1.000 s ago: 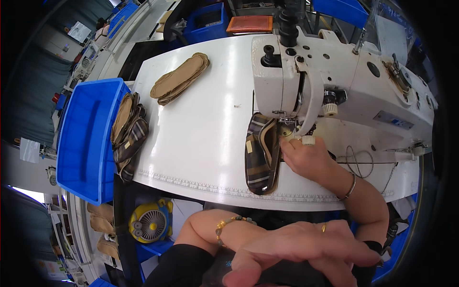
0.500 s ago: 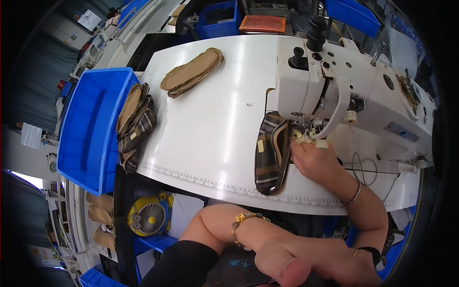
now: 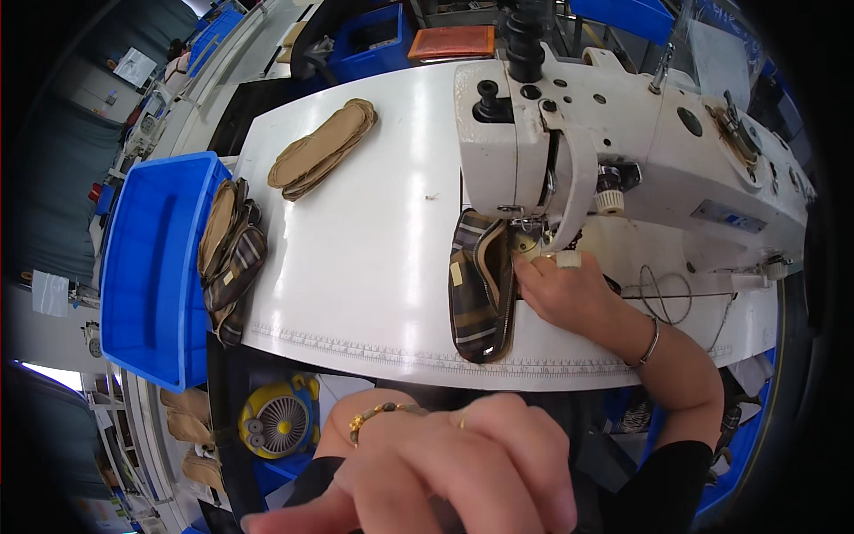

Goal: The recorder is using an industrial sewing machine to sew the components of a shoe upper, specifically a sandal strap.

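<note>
My right hand [image 3: 569, 289], with a silver bracelet on its wrist, is at the sewing machine's [image 3: 516, 151] needle area, its fingers closed; what they pinch is hidden. Just left of the fingertips lies a plaid fabric shoe upper [image 3: 476, 311] with a tan lining, its far end beside the presser foot. A bit of dark material [image 3: 612, 285] shows past the knuckles. Low in front, close to the camera, my left hand [image 3: 454, 458] hangs over my lap, apart from the table. A beaded bracelet is on its wrist. Its fingers are apart and partly cut off; nothing shows in them.
A stack of tan insoles [image 3: 322, 149] lies on the white table [image 3: 382, 240]. Several plaid uppers [image 3: 233, 258] hang at its left edge against a blue bin [image 3: 151, 276]. A yellow fan [image 3: 280, 420] stands below the table edge. A coiled cord [image 3: 663, 298] lies right of my wrist.
My left hand has risen toward the camera and turned, fingers spreading. The right hand stays by the needle with the plaid upper beside it. The whole view has shifted slightly.
</note>
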Demonstrator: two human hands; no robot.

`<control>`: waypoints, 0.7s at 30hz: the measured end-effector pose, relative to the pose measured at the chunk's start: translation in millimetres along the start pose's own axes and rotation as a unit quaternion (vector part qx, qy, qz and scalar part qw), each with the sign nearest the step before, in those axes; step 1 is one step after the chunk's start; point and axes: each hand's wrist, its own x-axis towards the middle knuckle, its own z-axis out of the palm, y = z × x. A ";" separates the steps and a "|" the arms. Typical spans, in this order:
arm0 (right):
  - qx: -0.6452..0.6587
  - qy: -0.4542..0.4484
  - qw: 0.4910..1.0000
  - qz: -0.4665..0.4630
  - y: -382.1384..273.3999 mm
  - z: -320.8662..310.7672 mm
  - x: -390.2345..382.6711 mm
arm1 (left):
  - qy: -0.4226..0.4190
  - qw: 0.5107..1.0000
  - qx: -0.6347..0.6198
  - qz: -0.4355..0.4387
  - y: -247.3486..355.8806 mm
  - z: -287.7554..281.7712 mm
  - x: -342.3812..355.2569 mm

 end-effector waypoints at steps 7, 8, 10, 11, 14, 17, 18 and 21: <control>0.038 0.057 0.998 -0.018 -0.8 2.6 6.1 | -0.297 0.940 -0.128 -0.110 5.6 -40.8 25.4; 0.038 0.056 0.998 -0.014 -0.4 2.4 5.7 | -0.296 0.939 -0.130 -0.114 16.1 -38.3 28.8; 0.050 0.050 0.997 -0.006 1.9 2.8 1.9 | -0.311 0.928 0.069 -0.195 41.3 -33.7 39.3; 0.048 0.048 0.998 0.004 3.4 4.6 -0.9 | -0.307 0.929 0.098 -0.183 38.8 -38.6 46.4; 0.073 0.039 0.997 0.003 2.2 -2.0 2.8 | -0.350 0.844 0.400 -0.071 46.0 -68.6 59.5; 0.083 0.035 0.996 -0.023 -4.0 -4.6 8.1 | -0.439 0.617 0.653 -0.011 32.6 -102.9 77.0; 0.113 0.042 0.992 -0.035 -7.1 -5.1 9.0 | -0.442 0.618 0.650 -0.014 25.0 -115.3 79.1; 0.136 0.002 0.985 -0.104 -10.6 -10.6 2.3 | -0.516 0.409 0.749 0.073 10.3 -146.4 78.2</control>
